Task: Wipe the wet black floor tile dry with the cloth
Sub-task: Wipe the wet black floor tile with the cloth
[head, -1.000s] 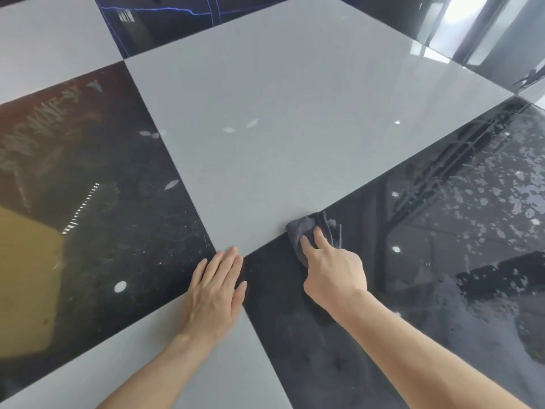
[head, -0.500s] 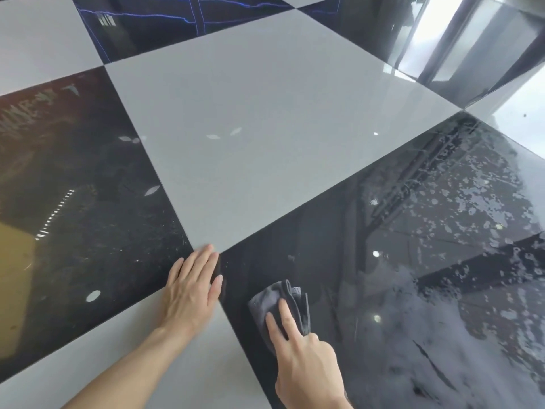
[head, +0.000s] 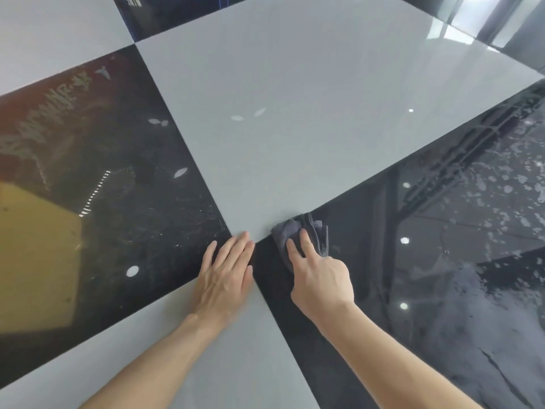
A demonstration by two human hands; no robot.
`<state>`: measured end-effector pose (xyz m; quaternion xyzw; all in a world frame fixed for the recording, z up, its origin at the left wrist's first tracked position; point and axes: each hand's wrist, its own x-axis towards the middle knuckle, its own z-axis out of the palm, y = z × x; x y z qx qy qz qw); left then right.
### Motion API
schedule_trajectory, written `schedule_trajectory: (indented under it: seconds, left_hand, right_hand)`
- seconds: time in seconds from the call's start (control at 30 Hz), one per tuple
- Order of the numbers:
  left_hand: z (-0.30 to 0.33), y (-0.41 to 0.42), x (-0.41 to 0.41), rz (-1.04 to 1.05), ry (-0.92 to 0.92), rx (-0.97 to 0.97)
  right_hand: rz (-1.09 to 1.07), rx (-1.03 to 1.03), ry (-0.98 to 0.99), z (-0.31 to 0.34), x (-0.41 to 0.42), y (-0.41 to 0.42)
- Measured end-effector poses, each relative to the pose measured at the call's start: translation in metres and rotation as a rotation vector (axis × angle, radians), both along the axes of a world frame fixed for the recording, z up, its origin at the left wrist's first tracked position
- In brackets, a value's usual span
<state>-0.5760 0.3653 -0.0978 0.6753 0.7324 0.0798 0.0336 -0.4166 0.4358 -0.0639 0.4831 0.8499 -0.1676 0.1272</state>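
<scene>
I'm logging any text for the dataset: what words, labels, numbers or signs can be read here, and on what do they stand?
No text can be read.
Pale, mirrored characters show as a reflection in the left black tile, around its far left part; they are too blurred and distorted to read.
The cloth, the grey tile, the wet black tile and both hands, left hand and right hand, carry no markings.

Just one view, worn on the head. Looks forward and down, close above a shiny floor (head: 295,113) of grey and black tiles. Wide and a bit tilted, with both bare arms reaching in from the bottom edge.
</scene>
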Motion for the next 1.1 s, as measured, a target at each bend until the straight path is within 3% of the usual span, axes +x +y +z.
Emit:
schedule_trajectory:
  seconds: [0.23,0.5,0.6,0.7,0.83,0.97,1.1]
  left_hand:
    - [0.006,0.001,-0.004,0.080,0.004,-0.060]
    - [0.010,-0.007,0.012,0.079,-0.052,-0.100]
    - [0.013,-0.008,0.015,0.052,-0.058,-0.100]
    - [0.012,-0.009,0.015,0.059,-0.081,-0.077]
    - [0.006,-0.010,0.011,0.038,-0.105,-0.044]
    - [0.002,-0.012,0.003,0.034,-0.131,0.004]
    - [0.001,-0.014,-0.005,0.054,-0.127,0.054]
  right_hand:
    - [-0.058,0.002,0.033,-0.002,-0.003,-0.003]
    - [-0.052,-0.161,0.034,0.002,0.034,-0.079]
    - [-0.104,-0.031,0.072,0.013,0.037,-0.093]
    - [-0.021,-0.073,0.023,0.006,0.038,-0.100]
    - [-0.038,-0.010,-0.010,0.017,0.033,-0.091]
    - [0.001,-0.152,0.051,0.003,0.008,-0.076]
    - [0.003,-0.114,0.058,-0.003,-0.028,-0.053]
